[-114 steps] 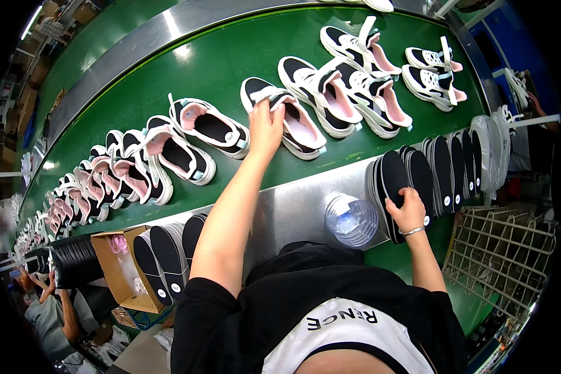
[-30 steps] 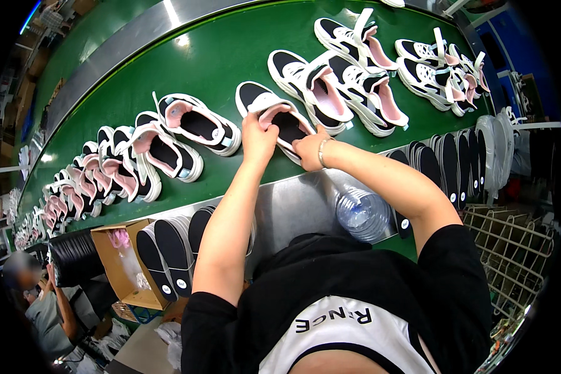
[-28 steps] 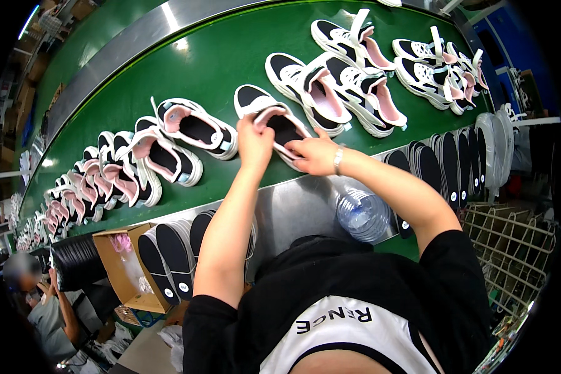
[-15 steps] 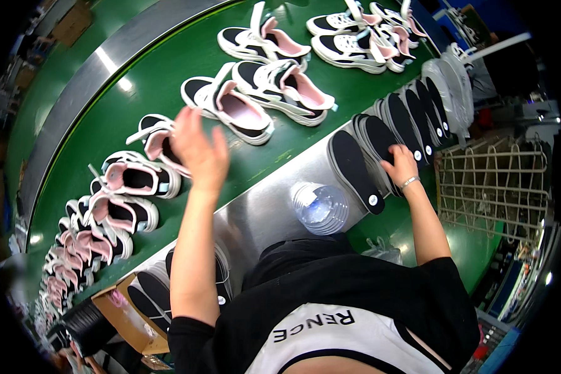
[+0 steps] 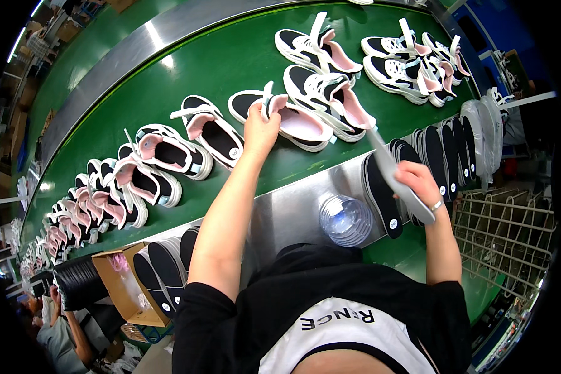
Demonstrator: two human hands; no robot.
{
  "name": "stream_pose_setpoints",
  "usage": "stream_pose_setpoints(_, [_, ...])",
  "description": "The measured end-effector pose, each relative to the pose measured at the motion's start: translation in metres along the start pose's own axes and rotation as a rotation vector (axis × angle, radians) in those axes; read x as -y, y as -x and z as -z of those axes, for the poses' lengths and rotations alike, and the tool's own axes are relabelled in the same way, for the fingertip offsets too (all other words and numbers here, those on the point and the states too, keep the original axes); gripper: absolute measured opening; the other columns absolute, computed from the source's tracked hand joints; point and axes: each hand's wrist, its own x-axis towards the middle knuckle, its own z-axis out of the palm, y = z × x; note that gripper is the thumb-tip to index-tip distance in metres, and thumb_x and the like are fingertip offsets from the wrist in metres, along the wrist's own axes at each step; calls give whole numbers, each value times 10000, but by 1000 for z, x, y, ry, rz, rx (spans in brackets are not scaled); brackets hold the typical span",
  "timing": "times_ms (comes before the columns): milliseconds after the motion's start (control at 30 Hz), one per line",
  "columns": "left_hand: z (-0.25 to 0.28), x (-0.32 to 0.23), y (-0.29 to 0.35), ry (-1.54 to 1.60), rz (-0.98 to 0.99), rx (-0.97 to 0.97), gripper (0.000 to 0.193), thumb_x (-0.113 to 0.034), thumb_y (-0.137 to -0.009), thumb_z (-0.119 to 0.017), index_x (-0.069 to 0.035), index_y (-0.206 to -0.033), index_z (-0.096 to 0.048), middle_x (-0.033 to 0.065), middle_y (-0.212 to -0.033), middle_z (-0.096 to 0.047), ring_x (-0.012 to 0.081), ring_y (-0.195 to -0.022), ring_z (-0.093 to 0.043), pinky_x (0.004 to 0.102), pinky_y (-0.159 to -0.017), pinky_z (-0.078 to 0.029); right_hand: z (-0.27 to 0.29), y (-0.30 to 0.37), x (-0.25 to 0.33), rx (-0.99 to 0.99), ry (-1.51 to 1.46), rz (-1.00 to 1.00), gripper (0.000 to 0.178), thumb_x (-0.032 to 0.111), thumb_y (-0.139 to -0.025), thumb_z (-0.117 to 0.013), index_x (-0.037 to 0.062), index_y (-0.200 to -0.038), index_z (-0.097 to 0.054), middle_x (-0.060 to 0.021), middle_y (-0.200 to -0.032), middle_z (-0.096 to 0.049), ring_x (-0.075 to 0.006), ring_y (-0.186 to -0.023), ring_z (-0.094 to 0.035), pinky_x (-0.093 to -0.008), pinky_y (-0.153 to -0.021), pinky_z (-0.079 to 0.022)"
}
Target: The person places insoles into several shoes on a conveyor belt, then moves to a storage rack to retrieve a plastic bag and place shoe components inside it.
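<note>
My left hand (image 5: 260,132) is closed on the tongue of a black-and-white sneaker (image 5: 306,128) with a pink lining, which lies on the green work surface. In my right hand (image 5: 419,182) is a shoe insole (image 5: 389,167), its grey underside showing, tilted above the row of insoles. Just left of the held sneaker is another sneaker (image 5: 217,138) with a black insole inside. A further sneaker (image 5: 325,100) lies to the right of it. Under my right hand sits a stack of black insoles (image 5: 381,199) with round white stickers.
Round clear plastic containers (image 5: 345,221) are stacked on the metal ledge (image 5: 287,215) before me. More insoles (image 5: 159,268) and a cardboard box (image 5: 115,283) are at lower left. A wire rack (image 5: 502,234) stands at right. Another person's arm (image 5: 75,327) shows at lower left.
My right hand has picked an insole up from the stacks and raised it. My left hand, open above the shoes before, has closed on a sneaker's tongue. The view has shifted.
</note>
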Motion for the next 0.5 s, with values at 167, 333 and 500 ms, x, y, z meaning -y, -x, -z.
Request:
stream_pose_setpoints(167, [11,-39,22,44,13,33,298,-266,-794,-507,11,-891,-457,144,-695,-595,275,-674,-597,352,-629,-452,-41,-60,45,403,198,-78,209,198,-715,-569,11,-620,-573,-37,-519,-506,-97,-444,-496,-215,-402,-406])
stream_pose_setpoints(333, [9,-38,23,-10,-66,24,251,-264,-821,-460,-31,-909,-487,122,-661,-583,284,-635,-583,368,-582,-442,-111,-118,51,310,1201,374,215,170,-641,-537,-23,-693,-615,-165,-654,-584,-290,-629,-580,-337,-607,-467])
stream_pose_setpoints(500, [22,-39,22,-61,-93,107,188,-202,-819,-441,-46,-903,-503,109,-650,-581,260,-615,-581,362,-564,-436,-127,-132,45,449,1509,514,201,168,-650,-530,2,-704,-629,-182,-751,-599,-303,-717,-587,-355,-660,-465])
